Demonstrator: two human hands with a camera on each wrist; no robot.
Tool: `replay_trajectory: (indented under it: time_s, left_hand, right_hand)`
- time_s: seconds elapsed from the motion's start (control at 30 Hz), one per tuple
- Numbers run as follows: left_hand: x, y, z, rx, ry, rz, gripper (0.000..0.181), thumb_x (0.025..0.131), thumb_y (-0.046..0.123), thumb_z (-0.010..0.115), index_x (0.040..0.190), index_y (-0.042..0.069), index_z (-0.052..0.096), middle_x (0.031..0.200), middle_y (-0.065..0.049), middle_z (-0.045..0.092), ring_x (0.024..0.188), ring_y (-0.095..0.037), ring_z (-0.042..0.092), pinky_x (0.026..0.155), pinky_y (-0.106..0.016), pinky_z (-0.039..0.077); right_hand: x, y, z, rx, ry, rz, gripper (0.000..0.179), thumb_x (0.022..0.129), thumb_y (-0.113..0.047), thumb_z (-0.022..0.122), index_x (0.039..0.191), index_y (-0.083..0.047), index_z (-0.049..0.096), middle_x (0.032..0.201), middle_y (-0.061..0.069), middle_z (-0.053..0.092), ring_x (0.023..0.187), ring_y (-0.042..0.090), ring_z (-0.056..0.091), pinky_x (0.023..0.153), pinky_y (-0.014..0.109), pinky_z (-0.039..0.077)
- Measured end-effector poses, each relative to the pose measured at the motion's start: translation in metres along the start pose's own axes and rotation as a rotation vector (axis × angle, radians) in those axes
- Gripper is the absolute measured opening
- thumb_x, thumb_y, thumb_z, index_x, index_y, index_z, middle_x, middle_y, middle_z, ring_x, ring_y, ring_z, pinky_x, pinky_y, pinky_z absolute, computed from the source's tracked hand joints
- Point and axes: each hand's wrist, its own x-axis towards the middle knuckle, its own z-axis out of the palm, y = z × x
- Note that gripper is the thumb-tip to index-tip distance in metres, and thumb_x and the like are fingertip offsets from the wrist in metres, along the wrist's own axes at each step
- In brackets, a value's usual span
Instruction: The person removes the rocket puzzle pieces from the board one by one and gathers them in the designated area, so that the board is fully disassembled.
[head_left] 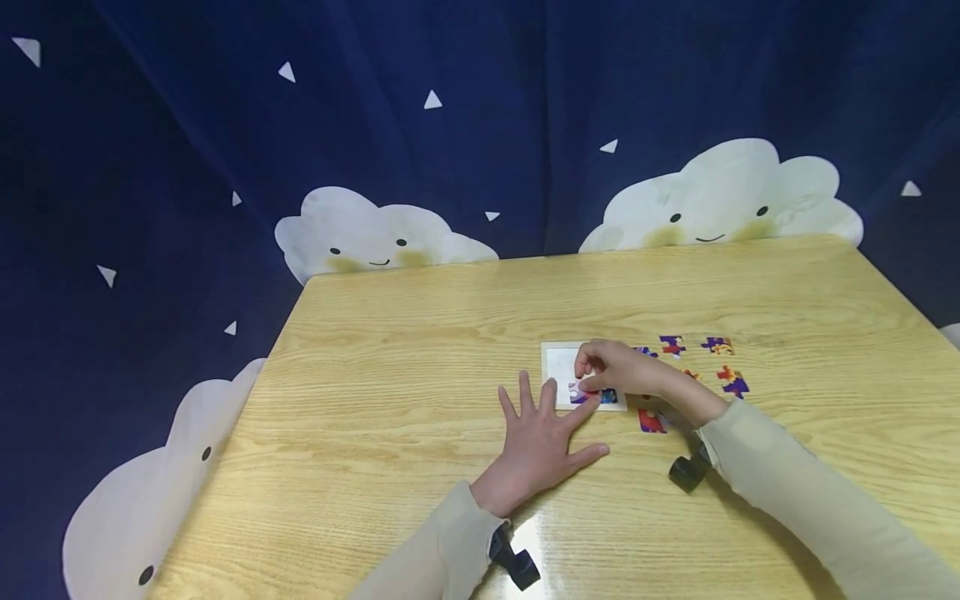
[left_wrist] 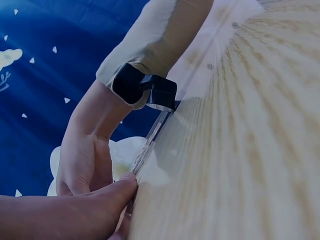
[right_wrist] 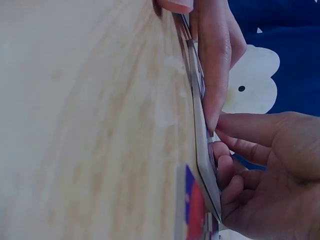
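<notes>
A white puzzle tray [head_left: 547, 367] lies on the wooden table, with joined purple, red and blue pieces [head_left: 609, 397] along its near edge. My left hand [head_left: 534, 446] is spread flat, palm down, fingers straight; its index finger reaches over the tray's near rim onto the pieces. Over the tray, my right hand [head_left: 617, 368] has its fingers curled, thumb and index finger pinching a puzzle piece [head_left: 574, 392] at the left end of that row. In the right wrist view, the right fingertips meet the tray [right_wrist: 201, 145] right beside the left index finger; the fingers partly hide the piece.
Several loose puzzle pieces lie right of the tray, among them a red and purple one [head_left: 652, 420] near the right wrist and an orange and purple one [head_left: 732, 382]. A dark blue curtain [head_left: 450, 167] with clouds hangs behind the table [head_left: 390, 358].
</notes>
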Motion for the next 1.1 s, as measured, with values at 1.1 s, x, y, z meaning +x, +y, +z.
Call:
replay_trajectory:
  time_s: [1.1]
  left_hand:
    - [0.002,0.0,0.0,0.029,-0.041,-0.01,0.066,0.09,0.076,0.035,0.15,0.052,0.023,0.156,-0.017,0.031,0.145,-0.056,0.015,0.106,-0.077,0.019]
  right_hand:
    - [-0.014,0.004,0.006,0.078,0.146,-0.024,0.013,0.089,-0.002,0.067,0.102,-0.005,0.068,0.086,0.007,0.069,0.077,0.011,0.06,0.069,0.02,0.049]
